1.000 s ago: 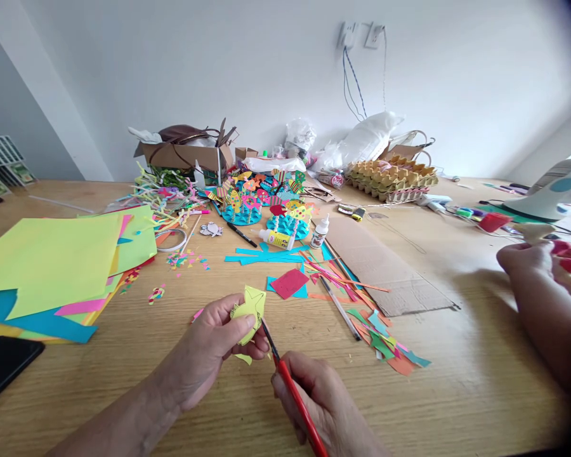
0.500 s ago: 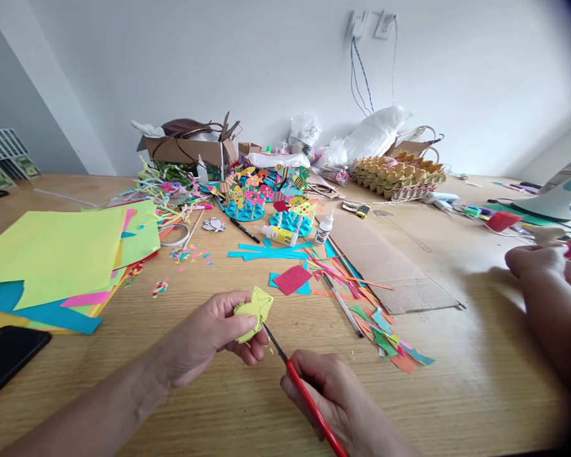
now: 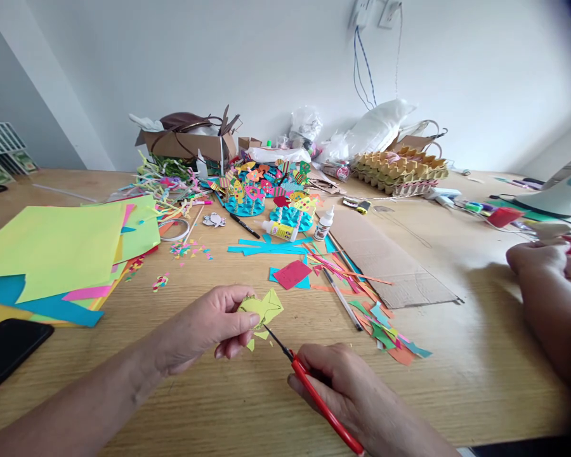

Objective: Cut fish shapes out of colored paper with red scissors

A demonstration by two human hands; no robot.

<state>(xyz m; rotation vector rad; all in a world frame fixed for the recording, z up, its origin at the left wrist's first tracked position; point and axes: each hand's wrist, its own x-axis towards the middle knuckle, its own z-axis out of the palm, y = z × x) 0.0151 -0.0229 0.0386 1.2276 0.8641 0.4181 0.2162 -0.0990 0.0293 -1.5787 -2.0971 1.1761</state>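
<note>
Between thumb and fingers, my left hand [image 3: 226, 320] pinches a small piece of yellow paper [image 3: 269, 306] with dark lines drawn on it, one end shaped like a fish tail. My right hand [image 3: 330, 381] is wrapped round red-handled scissors [image 3: 321, 403], whose dark blades meet the paper's lower edge. A yellow offcut hangs or lies just under the paper; I cannot tell whether it is still attached. A red paper piece [image 3: 292, 274] lies on blue paper beyond my hands, near a pen [image 3: 342, 299].
Coloured paper sheets [image 3: 66, 247] and a black phone [image 3: 14, 355] lie left. Glue bottles [image 3: 324, 223], paper-fish models [image 3: 292, 219] and paper strips sit ahead. Cardboard [image 3: 390, 257] and egg trays [image 3: 400, 171] are right, where another person's hand [image 3: 537, 257] holds something red.
The yellow paper has turned, its tail end now pointing more to the right. A yellow offcut now shows beneath it. The scissors have shifted slightly right and their handles look more spread.
</note>
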